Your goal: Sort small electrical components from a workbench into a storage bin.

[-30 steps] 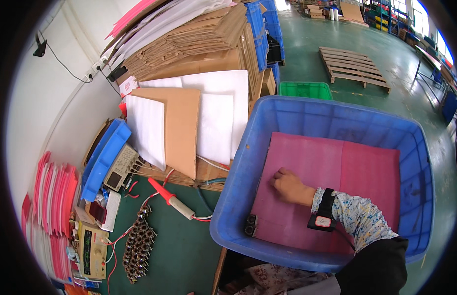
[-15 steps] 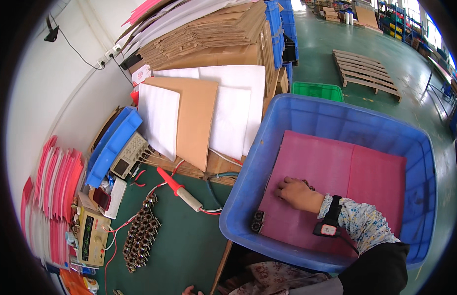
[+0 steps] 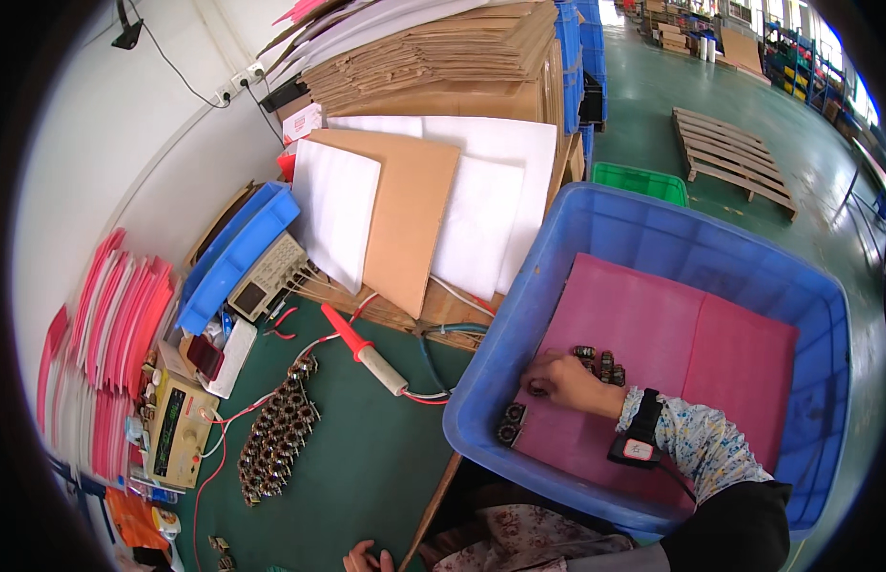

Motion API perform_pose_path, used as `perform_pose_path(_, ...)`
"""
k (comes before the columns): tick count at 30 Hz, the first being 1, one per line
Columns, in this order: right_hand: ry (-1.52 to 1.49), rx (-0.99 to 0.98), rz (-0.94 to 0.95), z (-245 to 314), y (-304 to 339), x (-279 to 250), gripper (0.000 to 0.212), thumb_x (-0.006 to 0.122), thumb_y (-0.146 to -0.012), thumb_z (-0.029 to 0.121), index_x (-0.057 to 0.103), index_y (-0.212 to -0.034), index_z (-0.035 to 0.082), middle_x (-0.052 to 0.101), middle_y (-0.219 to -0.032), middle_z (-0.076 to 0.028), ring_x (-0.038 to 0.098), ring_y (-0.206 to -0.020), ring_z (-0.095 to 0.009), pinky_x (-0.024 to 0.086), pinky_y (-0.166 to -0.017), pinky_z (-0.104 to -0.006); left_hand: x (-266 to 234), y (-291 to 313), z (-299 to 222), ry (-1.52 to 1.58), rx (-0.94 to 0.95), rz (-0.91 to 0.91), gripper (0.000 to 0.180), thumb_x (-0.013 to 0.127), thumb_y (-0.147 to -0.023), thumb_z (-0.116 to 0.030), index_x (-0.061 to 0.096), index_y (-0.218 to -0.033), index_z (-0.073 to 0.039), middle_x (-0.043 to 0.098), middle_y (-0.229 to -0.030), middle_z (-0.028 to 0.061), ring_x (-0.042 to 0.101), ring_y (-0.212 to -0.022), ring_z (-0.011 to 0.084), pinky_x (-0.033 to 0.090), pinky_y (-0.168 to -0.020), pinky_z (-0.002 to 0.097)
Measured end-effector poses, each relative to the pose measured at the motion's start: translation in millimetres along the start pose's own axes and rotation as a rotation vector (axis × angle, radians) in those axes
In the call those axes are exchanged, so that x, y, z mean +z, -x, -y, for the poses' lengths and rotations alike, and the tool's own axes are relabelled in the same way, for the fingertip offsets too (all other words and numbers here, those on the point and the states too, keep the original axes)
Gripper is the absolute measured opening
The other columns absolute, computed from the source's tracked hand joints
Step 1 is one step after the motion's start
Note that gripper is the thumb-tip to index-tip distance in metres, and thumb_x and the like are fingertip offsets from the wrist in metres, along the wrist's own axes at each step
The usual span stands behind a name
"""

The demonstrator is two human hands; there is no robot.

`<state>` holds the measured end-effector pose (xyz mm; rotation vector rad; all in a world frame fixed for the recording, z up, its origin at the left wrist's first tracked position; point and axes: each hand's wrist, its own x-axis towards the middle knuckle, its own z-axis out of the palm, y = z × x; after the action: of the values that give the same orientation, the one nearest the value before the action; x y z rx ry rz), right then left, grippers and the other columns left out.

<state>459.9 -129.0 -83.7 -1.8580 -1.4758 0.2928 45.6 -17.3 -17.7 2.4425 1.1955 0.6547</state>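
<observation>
My right hand (image 3: 569, 383) is inside the blue plastic bin (image 3: 839, 381), low over a pink foam sheet (image 3: 643, 305). Its fingers are closed on a small dark ring-shaped coil (image 3: 537, 387), partly hidden by them. Several similar coils (image 3: 607, 368) sit on the sheet just beyond the hand. More dark ring coils (image 3: 511, 424) lie at the bin's near left corner. My left hand (image 3: 365, 557) shows only in part at the bottom edge, by the table's edge, fingers apart with nothing visible in them. On the green tabletop (image 3: 367, 458) lies a packed group of coils (image 3: 279, 434) with wire legs.
A red-and-beige probe (image 3: 367, 357) with cables lies on the table. Instruments (image 3: 181, 434), a blue tray (image 3: 238, 257) and upright pink foam sheets (image 3: 119, 324) line the left. Cardboard (image 3: 410, 210) and white foam sheets stand behind. A green crate (image 3: 643, 181) and a pallet (image 3: 734, 157) are beyond the bin.
My right hand has shifted toward the bin's left side, and coils it had covered now show behind it. The view has turned slightly, and more of my left hand shows.
</observation>
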Motion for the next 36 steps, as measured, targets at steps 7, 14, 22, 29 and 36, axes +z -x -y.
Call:
perform_pose_path(7,0.107,0.132,-0.101,14,6,-3,0.037,0.066,-0.062,0.001,0.058,-0.098,-0.002,0.057,-0.092,-0.019,0.056,-0.092,-0.034,0.046,-0.080,-0.0401,-2,0,-2,-0.007,-0.014,0.006,0.023,0.062,-0.084,-0.013,0.057,-0.105,-0.003,0.045,-0.071,0.0091,0.042,-0.063,0.0247,0.038,-0.060,0.0380)
perform_pose_path(14,-0.120,0.285,-0.134,16,6,6,0.037,0.066,-0.061,-0.004,0.057,-0.096,-0.006,0.058,-0.090,-0.021,0.062,-0.075,-0.030,0.052,-0.068,-0.0357,-4,-3,-6,-0.009,-0.010,0.012,0.023,0.061,-0.084,-0.013,0.057,-0.104,-0.002,0.046,-0.071,0.0098,0.042,-0.063,0.0259,0.038,-0.059,0.0383)
perform_pose_path(22,-0.246,0.363,-0.101,7,16,16,0.034,0.068,-0.065,-0.003,0.057,-0.097,-0.004,0.061,-0.089,-0.015,0.064,-0.081,-0.022,0.053,-0.069,-0.0309,-4,-3,-10,-0.020,-0.026,0.012,0.024,0.062,-0.083,-0.014,0.057,-0.104,-0.002,0.047,-0.070,0.0099,0.044,-0.064,0.0260,0.039,-0.060,0.0388)
perform_pose_path(29,0.402,0.231,-0.275,26,2,-36,0.028,0.065,-0.066,0.009,0.059,-0.089,-0.004,0.059,-0.085,-0.020,0.059,-0.083,-0.035,0.048,-0.079,-0.0419,0,0,1,-0.047,0.003,-0.018,0.023,0.061,-0.085,-0.016,0.058,-0.103,-0.003,0.046,-0.068,0.0093,0.044,-0.063,0.0260,0.039,-0.059,0.0387)
perform_pose_path(36,0.336,0.420,-0.131,-2,7,-43,0.017,0.061,-0.070,0.009,0.061,-0.084,0.000,0.059,-0.084,-0.019,0.059,-0.079,-0.037,0.048,-0.072,-0.0442,1,-2,3,-0.033,0.051,-0.070,0.021,0.061,-0.085,-0.015,0.059,-0.102,-0.002,0.045,-0.066,0.0085,0.043,-0.060,0.0246,0.039,-0.055,0.0370)
